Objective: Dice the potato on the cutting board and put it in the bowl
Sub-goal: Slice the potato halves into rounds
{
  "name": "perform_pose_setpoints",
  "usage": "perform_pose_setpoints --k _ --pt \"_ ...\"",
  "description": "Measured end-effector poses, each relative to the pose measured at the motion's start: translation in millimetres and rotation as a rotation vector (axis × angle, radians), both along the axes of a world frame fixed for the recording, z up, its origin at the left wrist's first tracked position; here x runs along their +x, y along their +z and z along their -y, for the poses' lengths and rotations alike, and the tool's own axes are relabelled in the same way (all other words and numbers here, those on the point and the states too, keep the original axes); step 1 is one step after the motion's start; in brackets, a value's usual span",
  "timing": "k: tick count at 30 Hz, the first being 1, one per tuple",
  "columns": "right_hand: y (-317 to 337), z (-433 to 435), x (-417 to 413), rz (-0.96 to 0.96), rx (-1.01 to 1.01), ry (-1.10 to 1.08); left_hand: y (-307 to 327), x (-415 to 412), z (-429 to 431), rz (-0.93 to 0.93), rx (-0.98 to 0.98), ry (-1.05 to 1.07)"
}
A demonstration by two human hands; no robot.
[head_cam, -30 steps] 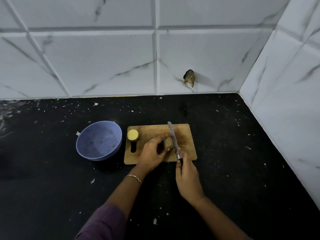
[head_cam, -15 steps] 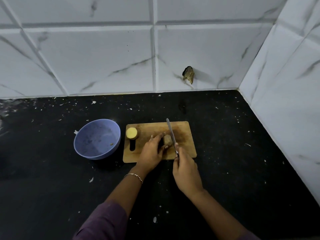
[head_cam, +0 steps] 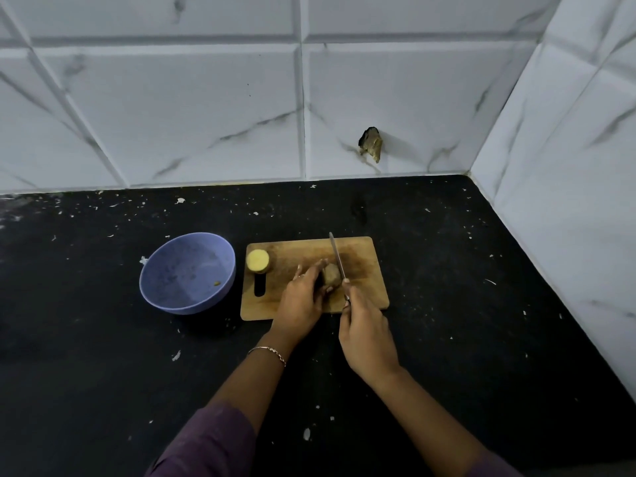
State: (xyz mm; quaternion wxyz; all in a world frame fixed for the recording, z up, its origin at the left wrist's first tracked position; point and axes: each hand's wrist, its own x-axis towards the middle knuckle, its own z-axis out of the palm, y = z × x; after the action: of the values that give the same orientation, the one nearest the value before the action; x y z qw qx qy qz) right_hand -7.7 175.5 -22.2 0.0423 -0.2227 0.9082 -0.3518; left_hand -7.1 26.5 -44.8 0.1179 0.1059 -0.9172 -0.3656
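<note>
A wooden cutting board (head_cam: 364, 259) lies on the black counter. In its middle my left hand (head_cam: 303, 301) holds a brown potato piece (head_cam: 332, 273) steady with curled fingers. My right hand (head_cam: 364, 335) grips the handle of a knife (head_cam: 335, 256), whose blade stands on edge against the right side of that piece, tip pointing away. A second potato piece (head_cam: 258, 260) with its yellow cut face up sits at the board's left end. The blue bowl (head_cam: 187, 271) stands just left of the board, holding only a small scrap.
White marble-look tiled walls close the back and the right side. A hole in the wall tile (head_cam: 371, 143) shows behind the board. The black counter (head_cam: 481, 304) is strewn with small white flecks.
The knife blade has shifted slightly left, closer against the potato piece, and my right hand has moved forward a little. My left hand keeps its hold. The camera view has moved a bit.
</note>
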Motion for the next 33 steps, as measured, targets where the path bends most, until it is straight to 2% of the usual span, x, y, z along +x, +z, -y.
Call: perform_pose_setpoints --k 9,18,22,27,33 --pt "-8.3 -4.8 8.3 -0.001 -0.019 -0.01 1.1 3.3 -4.1 -0.056 -0.016 0.015" --pt "-7.5 8.2 -0.7 -0.087 0.138 -0.02 -3.3 5.0 -4.6 -0.096 0.02 0.015" --pt "-13.9 6.6 3.3 -0.105 0.075 -0.038 -4.6 5.4 -5.4 -0.112 0.082 0.029" --pt "-22.7 -2.8 7.5 -0.158 -0.103 -0.066 -3.2 1.9 -3.8 -0.094 0.12 0.036" --pt "-32.1 -4.7 4.7 -0.188 -0.197 -0.037 -3.4 -2.4 0.7 -0.111 0.003 0.011"
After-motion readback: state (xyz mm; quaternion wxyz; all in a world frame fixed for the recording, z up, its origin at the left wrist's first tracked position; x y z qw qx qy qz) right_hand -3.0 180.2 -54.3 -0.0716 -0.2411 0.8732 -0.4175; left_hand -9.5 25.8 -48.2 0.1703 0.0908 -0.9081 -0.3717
